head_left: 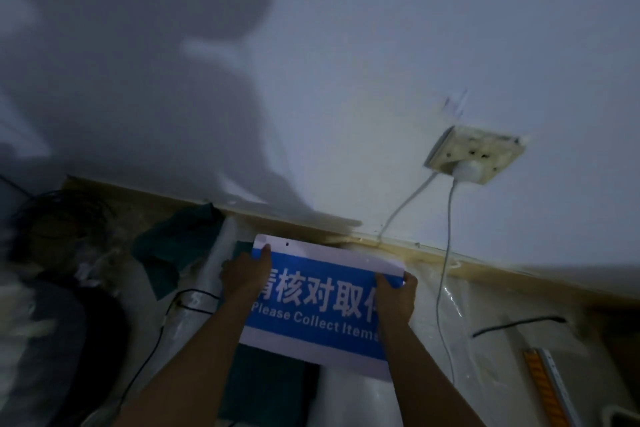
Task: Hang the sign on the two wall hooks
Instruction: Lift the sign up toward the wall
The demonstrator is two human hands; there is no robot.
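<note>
- Honestly, both the left hand [246, 274] and right hand [396, 295] pinch the sign [322, 305] by its edges; a slip drops it.
- Dim wall [381, 45], hooks unclear: its holes could miss.

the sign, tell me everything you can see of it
The sign is a flat, stiff-looking rectangular board, blue in the middle with pale bands along top and bottom. White Chinese characters run above the English "Please Collect Items", partly covered. One small hole shows near its top left corner. It is held face up, slightly tilted, low near the wall's base, not yet hung. The left hand and right hand grip its two short edges.
</note>
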